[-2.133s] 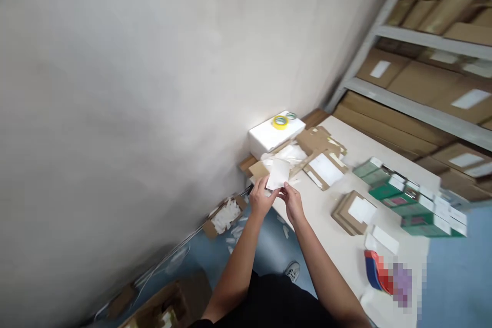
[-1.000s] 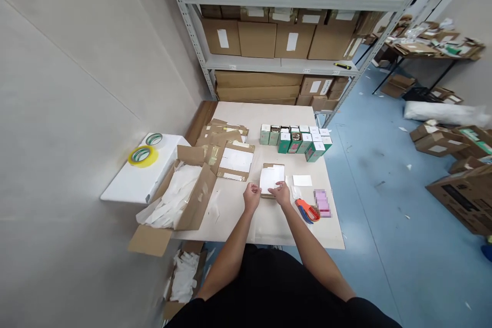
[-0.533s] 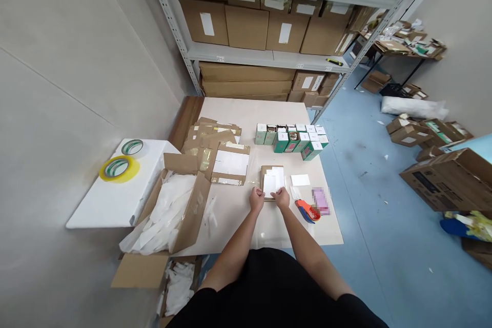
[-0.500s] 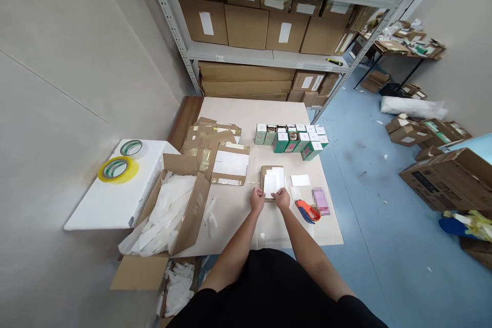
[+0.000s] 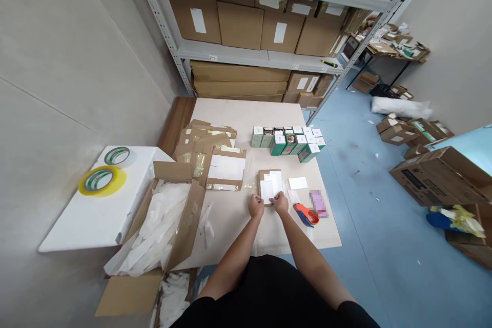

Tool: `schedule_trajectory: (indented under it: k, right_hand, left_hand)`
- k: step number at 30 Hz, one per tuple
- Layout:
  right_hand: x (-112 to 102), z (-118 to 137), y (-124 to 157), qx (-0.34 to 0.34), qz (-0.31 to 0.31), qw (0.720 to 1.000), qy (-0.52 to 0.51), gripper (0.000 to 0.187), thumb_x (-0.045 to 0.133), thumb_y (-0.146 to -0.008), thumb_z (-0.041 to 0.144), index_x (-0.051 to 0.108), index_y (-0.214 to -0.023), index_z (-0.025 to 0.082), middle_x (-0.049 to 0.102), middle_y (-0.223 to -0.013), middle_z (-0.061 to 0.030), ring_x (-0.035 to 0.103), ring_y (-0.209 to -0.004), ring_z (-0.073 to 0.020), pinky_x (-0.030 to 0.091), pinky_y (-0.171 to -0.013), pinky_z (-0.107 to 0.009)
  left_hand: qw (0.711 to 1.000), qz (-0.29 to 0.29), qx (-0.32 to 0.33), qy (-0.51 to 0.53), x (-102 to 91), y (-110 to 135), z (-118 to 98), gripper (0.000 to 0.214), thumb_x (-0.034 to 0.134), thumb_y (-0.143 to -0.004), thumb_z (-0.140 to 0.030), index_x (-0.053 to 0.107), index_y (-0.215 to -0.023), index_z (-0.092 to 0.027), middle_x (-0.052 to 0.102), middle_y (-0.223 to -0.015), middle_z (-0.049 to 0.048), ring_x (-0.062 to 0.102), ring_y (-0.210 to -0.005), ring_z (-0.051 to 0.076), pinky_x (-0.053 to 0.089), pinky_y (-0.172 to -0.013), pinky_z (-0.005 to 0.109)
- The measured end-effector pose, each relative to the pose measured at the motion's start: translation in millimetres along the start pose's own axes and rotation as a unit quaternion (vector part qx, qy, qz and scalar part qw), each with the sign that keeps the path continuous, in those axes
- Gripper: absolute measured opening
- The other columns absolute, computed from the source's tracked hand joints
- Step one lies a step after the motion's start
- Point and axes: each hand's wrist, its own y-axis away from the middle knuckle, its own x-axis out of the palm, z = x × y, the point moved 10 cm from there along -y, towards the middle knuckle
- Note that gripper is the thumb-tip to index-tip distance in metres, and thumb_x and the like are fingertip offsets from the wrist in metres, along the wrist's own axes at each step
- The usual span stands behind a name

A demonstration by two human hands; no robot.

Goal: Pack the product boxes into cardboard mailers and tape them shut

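Note:
My left hand [image 5: 256,206] is closed in a pinch at the lower left corner of a small white paper slip [image 5: 266,191]. My right hand [image 5: 280,203] has its fingers bent together over the slip's lower right edge. Beneath lie more white slips [image 5: 275,179] on a small brown cardboard piece [image 5: 264,171], flat on the table. To the right are a white card [image 5: 298,183], an orange and blue tape dispenser [image 5: 306,214] and a blurred purple item [image 5: 318,203].
Several green and white boxes [image 5: 278,144] stand toward the back right of the table [image 5: 246,113]. Flattened cardboard [image 5: 226,169] lies left. An open carton [image 5: 186,225] holds white wrapping sheets. Tape rolls [image 5: 100,180] rest on a white surface. Shelving [image 5: 238,54] stands behind.
The front white slip sits slightly lower and further left over the other slips. Both hands stay at its lower edge. The whole view has shifted a little.

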Motion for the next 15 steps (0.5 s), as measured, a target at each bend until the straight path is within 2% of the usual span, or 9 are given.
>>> schedule_trajectory:
  k: [9, 15]
  right_hand:
    - [-0.4, 4.7, -2.7, 0.001, 0.005, 0.999, 0.051, 0.028, 0.077, -0.076, 0.028, 0.049, -0.076, 0.025, 0.064, -0.076, 0.0022, 0.059, -0.071, -0.0167, 0.035, -0.063, -0.025]
    - [2.1, 4.4, -2.4, 0.01, 0.017, 0.998, 0.06, 0.023, 0.077, -0.077, 0.028, 0.055, -0.081, 0.024, 0.067, -0.079, 0.0005, 0.063, -0.074, -0.0176, 0.036, -0.063, -0.026]
  left_hand:
    - [1.0, -0.003, 0.008, -0.026, 1.7, -0.4, -1.1, 0.013, 0.063, -0.083, -0.016, 0.059, -0.092, -0.024, 0.072, -0.086, 0.0026, 0.07, -0.087, 0.023, 0.046, -0.079, 0.031]
    - [0.999, -0.003, 0.016, -0.045, 3.5, -0.5, -3.3, 0.008, 0.06, -0.087, -0.017, 0.056, -0.089, -0.025, 0.073, -0.09, 0.0039, 0.07, -0.089, 0.023, 0.046, -0.078, 0.03]
